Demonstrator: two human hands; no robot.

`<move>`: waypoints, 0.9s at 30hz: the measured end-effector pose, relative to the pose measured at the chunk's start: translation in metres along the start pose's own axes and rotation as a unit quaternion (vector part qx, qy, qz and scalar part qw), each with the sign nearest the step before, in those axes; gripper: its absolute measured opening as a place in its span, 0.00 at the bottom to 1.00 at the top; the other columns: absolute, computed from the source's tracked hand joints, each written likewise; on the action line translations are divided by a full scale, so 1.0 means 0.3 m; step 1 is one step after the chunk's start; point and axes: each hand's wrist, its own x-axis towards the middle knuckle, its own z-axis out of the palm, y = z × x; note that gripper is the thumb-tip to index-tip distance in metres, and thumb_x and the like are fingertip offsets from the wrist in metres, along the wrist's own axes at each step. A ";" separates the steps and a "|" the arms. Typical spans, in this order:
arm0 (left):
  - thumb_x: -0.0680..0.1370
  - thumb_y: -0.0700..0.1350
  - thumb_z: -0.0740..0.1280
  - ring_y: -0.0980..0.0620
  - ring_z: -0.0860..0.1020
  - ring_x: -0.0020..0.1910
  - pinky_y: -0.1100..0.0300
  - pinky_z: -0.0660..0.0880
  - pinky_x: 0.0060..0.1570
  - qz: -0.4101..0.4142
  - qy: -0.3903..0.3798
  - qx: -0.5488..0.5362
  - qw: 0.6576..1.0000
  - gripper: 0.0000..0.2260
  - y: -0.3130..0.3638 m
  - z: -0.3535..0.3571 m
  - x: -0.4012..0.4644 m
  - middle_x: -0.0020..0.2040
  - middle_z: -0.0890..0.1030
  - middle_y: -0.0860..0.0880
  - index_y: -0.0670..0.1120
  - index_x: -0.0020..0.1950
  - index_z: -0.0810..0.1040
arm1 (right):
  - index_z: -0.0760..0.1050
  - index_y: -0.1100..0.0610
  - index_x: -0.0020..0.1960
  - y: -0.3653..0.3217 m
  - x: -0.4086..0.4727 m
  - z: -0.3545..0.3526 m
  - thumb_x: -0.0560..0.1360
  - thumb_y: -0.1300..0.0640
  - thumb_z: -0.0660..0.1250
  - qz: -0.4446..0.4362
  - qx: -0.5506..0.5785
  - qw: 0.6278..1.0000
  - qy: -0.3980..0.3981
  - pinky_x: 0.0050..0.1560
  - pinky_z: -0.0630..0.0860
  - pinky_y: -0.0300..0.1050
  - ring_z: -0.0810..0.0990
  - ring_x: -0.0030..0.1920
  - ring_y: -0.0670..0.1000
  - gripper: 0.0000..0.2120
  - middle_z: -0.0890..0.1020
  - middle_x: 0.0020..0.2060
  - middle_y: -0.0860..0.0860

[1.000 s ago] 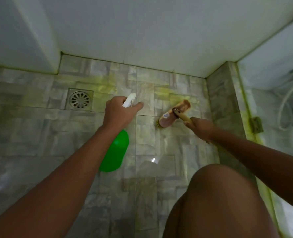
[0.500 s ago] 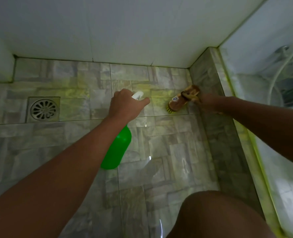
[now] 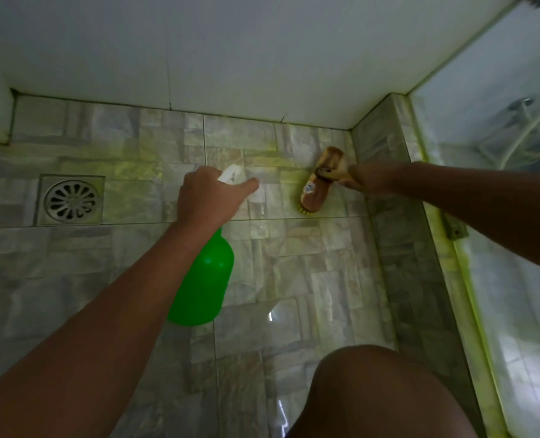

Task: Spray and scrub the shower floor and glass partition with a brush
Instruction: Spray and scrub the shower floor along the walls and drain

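Observation:
My left hand (image 3: pixel 210 199) grips the white trigger head of a green spray bottle (image 3: pixel 204 279), held over the middle of the tiled shower floor (image 3: pixel 294 273), nozzle pointing toward the far wall. My right hand (image 3: pixel 368 181) holds the handle of a brown wooden scrub brush (image 3: pixel 317 186) with yellow bristles, pressed on the floor near the far right corner. Yellow-green streaks show on the tiles around the brush. The glass partition (image 3: pixel 515 216) rises on the right above a low tiled curb (image 3: pixel 401 248).
A round metal drain (image 3: pixel 71 200) in a square frame lies at the left of the floor. White wall tiles (image 3: pixel 230 58) close the far side. My knee (image 3: pixel 379 396) fills the lower right. A metal hinge (image 3: pixel 453 229) sits on the partition's base.
The brush has moved from mid-floor to the far right corner by the curb. The view has shifted so the drain sits further left; my left hand still holds the bottle in place.

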 end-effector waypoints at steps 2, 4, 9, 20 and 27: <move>0.59 0.75 0.67 0.48 0.85 0.42 0.51 0.83 0.50 0.001 -0.004 -0.034 0.999 0.37 -0.025 -0.043 0.002 0.40 0.85 0.45 0.46 0.50 0.86 | 0.71 0.60 0.59 -0.119 0.058 -0.073 0.82 0.41 0.52 -0.047 -0.025 0.998 0.023 0.43 0.71 0.47 0.73 0.42 0.55 0.23 0.77 0.49 0.59; 0.65 0.70 0.72 0.49 0.82 0.36 0.55 0.79 0.42 0.015 0.007 -0.052 0.999 0.28 -0.046 -0.084 -0.012 0.34 0.82 0.46 0.44 0.43 0.84 | 0.71 0.58 0.59 -0.302 0.134 -0.158 0.81 0.39 0.51 -0.098 -0.016 0.994 0.055 0.44 0.72 0.47 0.75 0.43 0.55 0.24 0.75 0.48 0.56; 0.64 0.67 0.74 0.53 0.70 0.31 0.60 0.69 0.39 0.017 0.020 -0.045 0.999 0.25 -0.137 -0.131 -0.056 0.28 0.69 0.51 0.45 0.33 0.75 | 0.73 0.57 0.55 -0.614 0.236 -0.314 0.82 0.41 0.52 -0.140 0.006 0.986 0.088 0.38 0.78 0.48 0.81 0.40 0.56 0.22 0.77 0.46 0.54; 0.70 0.65 0.76 0.46 0.75 0.34 0.57 0.65 0.32 -0.025 0.039 -0.016 0.999 0.26 -0.187 -0.164 -0.084 0.31 0.73 0.48 0.44 0.33 0.74 | 0.72 0.57 0.50 0.018 -0.014 -0.013 0.81 0.44 0.54 0.042 -0.006 0.999 -0.014 0.50 0.77 0.51 0.78 0.42 0.55 0.17 0.80 0.47 0.59; 0.67 0.73 0.71 0.43 0.83 0.39 0.55 0.76 0.40 -0.108 0.113 -0.023 0.987 0.30 -0.260 -0.260 -0.091 0.35 0.81 0.47 0.44 0.37 0.81 | 0.72 0.60 0.58 -0.399 0.118 -0.180 0.82 0.41 0.52 -0.074 -0.007 0.996 0.049 0.44 0.69 0.45 0.78 0.49 0.59 0.24 0.77 0.49 0.58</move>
